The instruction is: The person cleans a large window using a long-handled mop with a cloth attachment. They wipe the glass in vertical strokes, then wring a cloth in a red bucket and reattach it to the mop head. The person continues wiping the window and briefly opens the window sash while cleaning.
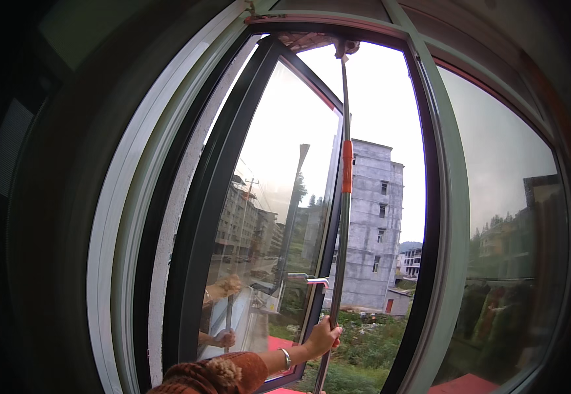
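Observation:
My left hand [324, 337], with a silver bangle [285, 359] at the wrist, is closed around the lower part of a long metal telescopic pole [343, 231]. An orange grip sleeve [347, 167] sits higher up the pole. At its top a dirty head, perhaps cloth [348, 48], is near the top of the dark window frame [421, 197]. Only a sliver of my right hand [310, 392] shows at the bottom edge beside the pole; the reflection in the glass shows two hands gripping the pole, one above the other.
To the left, a dark-framed casement sash [261, 207] stands swung outward, its handle [317, 281] close to the pole. A fixed glass pane [504, 276] is on the right. Outside are a grey concrete building [371, 231], green plants [369, 344] and a red surface [467, 384] below.

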Demonstrator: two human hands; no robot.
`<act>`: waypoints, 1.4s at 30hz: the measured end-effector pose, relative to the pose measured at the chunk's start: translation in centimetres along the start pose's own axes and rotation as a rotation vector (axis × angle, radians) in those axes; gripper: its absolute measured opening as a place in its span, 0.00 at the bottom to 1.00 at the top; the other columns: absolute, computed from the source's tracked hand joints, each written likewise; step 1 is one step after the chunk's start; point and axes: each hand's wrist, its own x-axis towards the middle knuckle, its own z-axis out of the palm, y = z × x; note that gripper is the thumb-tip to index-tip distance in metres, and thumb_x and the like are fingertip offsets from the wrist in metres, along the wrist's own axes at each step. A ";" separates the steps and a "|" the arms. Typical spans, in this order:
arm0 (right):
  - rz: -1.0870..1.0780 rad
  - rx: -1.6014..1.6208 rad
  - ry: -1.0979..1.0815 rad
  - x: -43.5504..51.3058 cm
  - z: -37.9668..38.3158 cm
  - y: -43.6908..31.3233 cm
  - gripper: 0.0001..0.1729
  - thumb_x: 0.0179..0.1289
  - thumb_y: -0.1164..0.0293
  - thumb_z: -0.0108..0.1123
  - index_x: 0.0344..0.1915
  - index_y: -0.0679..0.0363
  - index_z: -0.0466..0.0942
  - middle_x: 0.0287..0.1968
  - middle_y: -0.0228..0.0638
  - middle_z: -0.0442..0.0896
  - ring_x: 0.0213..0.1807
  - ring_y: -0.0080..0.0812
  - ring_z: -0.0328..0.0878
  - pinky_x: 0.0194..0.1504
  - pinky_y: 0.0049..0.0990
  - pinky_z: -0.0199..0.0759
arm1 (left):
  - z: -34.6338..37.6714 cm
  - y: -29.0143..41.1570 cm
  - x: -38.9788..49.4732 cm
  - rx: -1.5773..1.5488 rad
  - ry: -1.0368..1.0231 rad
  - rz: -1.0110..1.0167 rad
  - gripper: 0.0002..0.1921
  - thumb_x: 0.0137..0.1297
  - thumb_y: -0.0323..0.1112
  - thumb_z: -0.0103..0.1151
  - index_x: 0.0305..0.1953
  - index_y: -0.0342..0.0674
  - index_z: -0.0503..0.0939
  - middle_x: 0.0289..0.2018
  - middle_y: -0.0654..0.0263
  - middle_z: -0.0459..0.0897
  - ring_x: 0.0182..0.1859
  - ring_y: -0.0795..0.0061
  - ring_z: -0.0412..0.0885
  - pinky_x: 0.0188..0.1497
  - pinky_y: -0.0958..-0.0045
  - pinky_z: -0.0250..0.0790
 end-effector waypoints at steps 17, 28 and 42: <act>-0.044 -0.013 0.044 4.3 2.4 -12.0 0.11 0.58 0.66 0.61 0.29 0.62 0.71 0.20 0.43 0.74 0.23 0.44 0.73 0.29 0.40 0.68 | -2.3 3.9 7.3 -0.238 -0.174 0.020 0.05 0.64 0.28 0.52 0.34 0.36 0.67 0.20 0.66 0.72 0.18 0.75 0.73 0.19 0.72 0.68; -0.124 -0.048 0.204 11.1 4.0 -18.2 0.12 0.58 0.64 0.61 0.31 0.61 0.73 0.20 0.44 0.77 0.24 0.46 0.77 0.28 0.40 0.69 | -3.2 11.2 12.6 -0.199 -0.113 0.091 0.08 0.65 0.33 0.52 0.31 0.39 0.67 0.18 0.67 0.71 0.17 0.75 0.71 0.18 0.69 0.68; 0.021 0.008 0.147 6.5 2.5 -8.9 0.11 0.55 0.66 0.66 0.31 0.61 0.75 0.20 0.36 0.76 0.23 0.32 0.74 0.29 0.34 0.68 | -0.5 3.4 8.9 -0.143 -0.204 0.060 0.10 0.67 0.31 0.51 0.28 0.34 0.69 0.17 0.64 0.73 0.15 0.71 0.75 0.15 0.68 0.70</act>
